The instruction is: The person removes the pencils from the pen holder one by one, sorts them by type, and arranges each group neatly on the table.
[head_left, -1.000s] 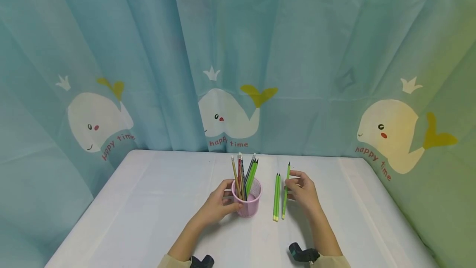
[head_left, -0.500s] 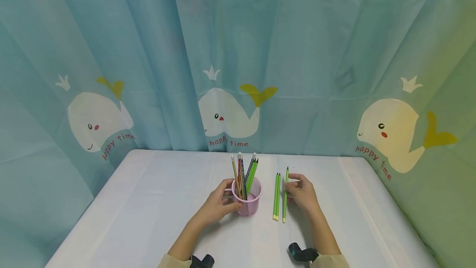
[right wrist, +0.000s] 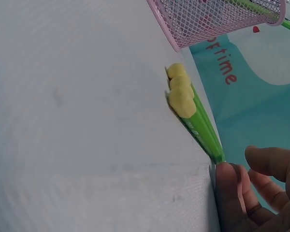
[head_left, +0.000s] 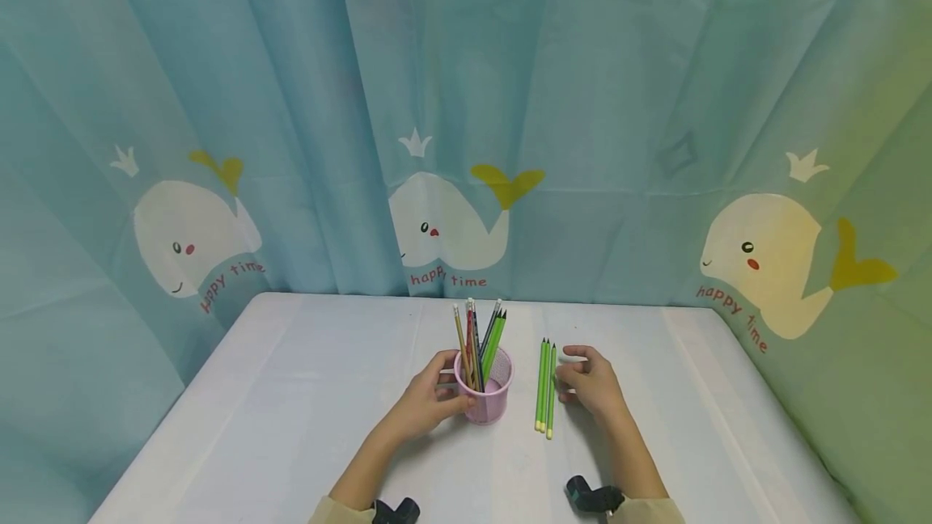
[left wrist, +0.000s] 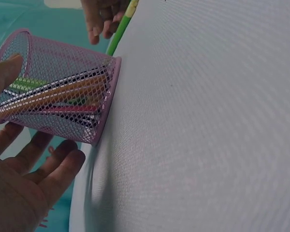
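Green pencils (right wrist: 204, 131): three, side by side, yellow ends nearest
White tabletop (right wrist: 87, 121): under the pencils
Right hand (right wrist: 276, 218): by the pencils' far ends, contact unclear
Pink mesh cup (right wrist: 198, 21): above the pencils, partly visible
Teal curtain (right wrist: 249, 118): behind the pencils

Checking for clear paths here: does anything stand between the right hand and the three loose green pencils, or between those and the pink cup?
Nothing visible does. The right hand is right beside the three loose green pencils, and only tabletop shows between them and the pink cup.
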The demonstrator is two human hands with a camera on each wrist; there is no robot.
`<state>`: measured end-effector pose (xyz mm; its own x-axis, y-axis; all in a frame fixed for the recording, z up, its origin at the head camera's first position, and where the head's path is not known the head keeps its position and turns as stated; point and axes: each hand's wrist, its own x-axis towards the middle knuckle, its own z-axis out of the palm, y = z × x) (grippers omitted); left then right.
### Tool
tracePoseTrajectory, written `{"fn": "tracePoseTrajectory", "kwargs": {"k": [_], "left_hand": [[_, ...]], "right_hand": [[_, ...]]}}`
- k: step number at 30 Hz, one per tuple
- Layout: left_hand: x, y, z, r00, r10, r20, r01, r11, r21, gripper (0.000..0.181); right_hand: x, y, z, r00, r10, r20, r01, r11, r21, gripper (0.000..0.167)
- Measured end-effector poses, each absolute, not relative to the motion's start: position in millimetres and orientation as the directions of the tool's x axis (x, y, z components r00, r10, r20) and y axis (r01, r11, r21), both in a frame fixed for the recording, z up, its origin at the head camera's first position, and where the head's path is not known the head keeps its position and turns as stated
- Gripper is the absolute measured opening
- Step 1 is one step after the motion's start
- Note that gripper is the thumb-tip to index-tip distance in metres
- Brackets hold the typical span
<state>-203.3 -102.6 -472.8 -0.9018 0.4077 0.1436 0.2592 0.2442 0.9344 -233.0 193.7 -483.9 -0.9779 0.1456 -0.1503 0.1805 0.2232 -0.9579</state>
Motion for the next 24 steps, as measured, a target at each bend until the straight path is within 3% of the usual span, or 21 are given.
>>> {"fn": "tracePoseTrajectory", "kwargs": {"k": [19,24], "left_hand": [[-201.5,-101.5,-471.0,-0.901,0.409,0.144,0.249,0.217,0.944,0.068],[-200.7,-101.0,-469.3,-0.902,0.406,0.146,0.246,0.207,0.947,0.068]], "right_hand": [[-230.8,186.5,-469.7,-0.987,0.108,-0.123,0.147,0.262,-0.954,0.043],[-226.9,182.9,-459.6,-0.994,0.064,-0.088,0.1,0.216,-0.971,0.042]]}}
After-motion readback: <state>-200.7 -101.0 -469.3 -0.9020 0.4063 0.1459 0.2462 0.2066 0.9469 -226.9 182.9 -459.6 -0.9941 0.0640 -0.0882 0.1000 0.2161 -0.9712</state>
